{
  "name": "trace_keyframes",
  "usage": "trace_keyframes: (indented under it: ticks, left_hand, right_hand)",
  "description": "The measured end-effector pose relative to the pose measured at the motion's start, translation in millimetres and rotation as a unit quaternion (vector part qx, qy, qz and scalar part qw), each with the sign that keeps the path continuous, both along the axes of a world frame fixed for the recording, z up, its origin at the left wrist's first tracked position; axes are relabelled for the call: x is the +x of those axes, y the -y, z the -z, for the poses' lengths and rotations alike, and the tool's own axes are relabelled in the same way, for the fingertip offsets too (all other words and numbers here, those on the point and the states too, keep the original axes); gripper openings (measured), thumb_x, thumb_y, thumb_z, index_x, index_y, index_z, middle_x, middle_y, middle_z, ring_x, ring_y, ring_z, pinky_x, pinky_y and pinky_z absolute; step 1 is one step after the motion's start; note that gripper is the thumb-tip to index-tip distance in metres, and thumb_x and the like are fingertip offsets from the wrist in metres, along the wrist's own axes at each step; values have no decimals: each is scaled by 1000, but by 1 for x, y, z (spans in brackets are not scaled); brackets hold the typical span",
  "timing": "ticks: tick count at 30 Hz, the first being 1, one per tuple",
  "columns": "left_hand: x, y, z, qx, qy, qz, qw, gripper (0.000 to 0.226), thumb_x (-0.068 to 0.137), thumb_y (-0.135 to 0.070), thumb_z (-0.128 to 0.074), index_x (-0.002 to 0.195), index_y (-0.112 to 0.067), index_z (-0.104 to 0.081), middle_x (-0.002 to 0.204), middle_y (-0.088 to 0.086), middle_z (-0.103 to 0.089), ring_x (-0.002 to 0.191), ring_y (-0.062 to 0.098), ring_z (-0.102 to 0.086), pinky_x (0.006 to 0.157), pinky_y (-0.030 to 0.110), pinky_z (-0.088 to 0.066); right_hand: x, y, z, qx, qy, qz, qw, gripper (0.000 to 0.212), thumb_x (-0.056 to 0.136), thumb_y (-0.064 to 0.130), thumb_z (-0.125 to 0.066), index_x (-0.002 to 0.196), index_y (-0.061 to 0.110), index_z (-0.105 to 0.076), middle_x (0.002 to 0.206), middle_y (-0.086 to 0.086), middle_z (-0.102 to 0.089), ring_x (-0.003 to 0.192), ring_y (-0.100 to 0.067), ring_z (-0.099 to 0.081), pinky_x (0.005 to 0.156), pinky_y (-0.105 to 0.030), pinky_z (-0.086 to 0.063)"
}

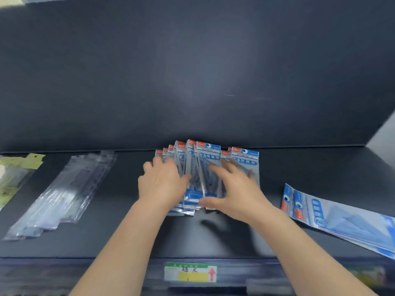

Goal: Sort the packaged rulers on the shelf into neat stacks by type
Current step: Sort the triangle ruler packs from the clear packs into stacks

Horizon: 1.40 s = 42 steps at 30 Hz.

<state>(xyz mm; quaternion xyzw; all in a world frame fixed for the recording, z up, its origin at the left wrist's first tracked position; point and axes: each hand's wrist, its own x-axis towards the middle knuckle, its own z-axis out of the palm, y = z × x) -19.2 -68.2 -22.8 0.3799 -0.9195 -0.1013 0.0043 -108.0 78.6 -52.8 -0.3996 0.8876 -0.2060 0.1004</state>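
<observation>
Both hands rest on a fanned bunch of blue-headed ruler packs [208, 165] that stands against the dark back panel [192, 71] of the shelf [128, 231]. The left hand [160, 180] lies palm-down on the bunch's left side, fingers loosely spread and pressing the packs, thumb toward the middle. The right hand [233, 189] is splayed wide over the right side, fingers reaching across the pack faces and thumb hooked under the lower edge; neither hand is closed around a pack. Both forearms reach straight forward from below. Well left of the left hand lies a stack of clear sleeved rulers [62, 195]; right of the right hand lies a flat pile of blue packs [342, 221].
</observation>
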Motion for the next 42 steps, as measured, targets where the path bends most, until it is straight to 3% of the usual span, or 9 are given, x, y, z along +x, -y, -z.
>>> trace_keyframes:
  ticks: [5,14,19,24,28,32,36,39,42]
  left_hand:
    - [-58,-74,-9,61,-37,193,979,37,92,-43,-56,125,-26,-59,128,2,-57,122,24,-50,92,36,-43]
    - [-130,-189,20,82,75,238,965,33,80,-48,-67,88,-20,-50,93,-3,-60,88,21,-59,64,29,-39]
    - [-148,-203,22,143,-56,217,964,9,82,-26,-63,81,-17,-63,74,-6,-63,76,20,-61,61,30,-45]
    - [-153,-205,2,242,-304,119,914,10,83,-28,-70,87,-19,-65,82,-5,-68,76,17,-62,73,35,-50]
    - [-144,-208,2,375,-335,26,864,52,83,-38,-75,125,-21,-51,118,-8,-62,104,7,-61,89,27,-46]
    - [-130,-201,12,360,-397,-63,842,71,79,-35,-79,136,-16,-40,125,-7,-56,113,10,-55,98,32,-45]
    - [-111,-193,12,492,-336,-36,802,32,92,-30,-67,119,-14,-60,106,4,-74,95,19,-70,82,36,-55]
    - [-104,-178,17,421,-329,-37,844,8,94,-21,-59,94,-19,-67,92,4,-76,83,22,-72,79,45,-59]
    - [-95,-144,19,168,-225,-48,959,15,90,-29,-59,102,-21,-63,99,0,-70,93,24,-65,79,39,-52]
  right_hand:
    - [-35,-81,1,20,-22,103,994,59,86,51,-61,140,32,-45,156,4,-29,147,-15,-17,115,-41,-22]
    - [-79,-219,-8,120,49,159,979,90,66,51,-78,144,33,-37,147,16,-39,129,-10,-44,101,-31,-41]
    - [-99,-240,-2,80,64,168,980,98,60,50,-82,144,34,-34,137,13,-49,124,-14,-49,96,-34,-45]
    - [-121,-243,-7,-72,128,181,972,27,67,34,-77,88,20,-65,82,4,-69,80,-18,-65,69,-36,-52]
    - [-126,-235,-9,-279,250,184,909,17,82,16,-70,94,26,-67,89,8,-74,83,-12,-70,77,-35,-55]
    - [-117,-214,-9,-413,393,149,808,20,92,8,-63,110,15,-65,103,-5,-74,91,-21,-72,78,-38,-58]
    - [-110,-181,-10,-433,441,135,775,19,97,11,-54,113,15,-63,105,-5,-74,95,-22,-71,82,-38,-57]
    - [-107,-157,-6,-348,406,148,832,16,98,18,-50,102,19,-66,101,-3,-74,91,-19,-71,82,-39,-57]
    - [-110,-143,1,-295,351,191,868,12,90,19,-53,95,17,-64,98,-3,-72,91,-23,-69,85,-43,-55]
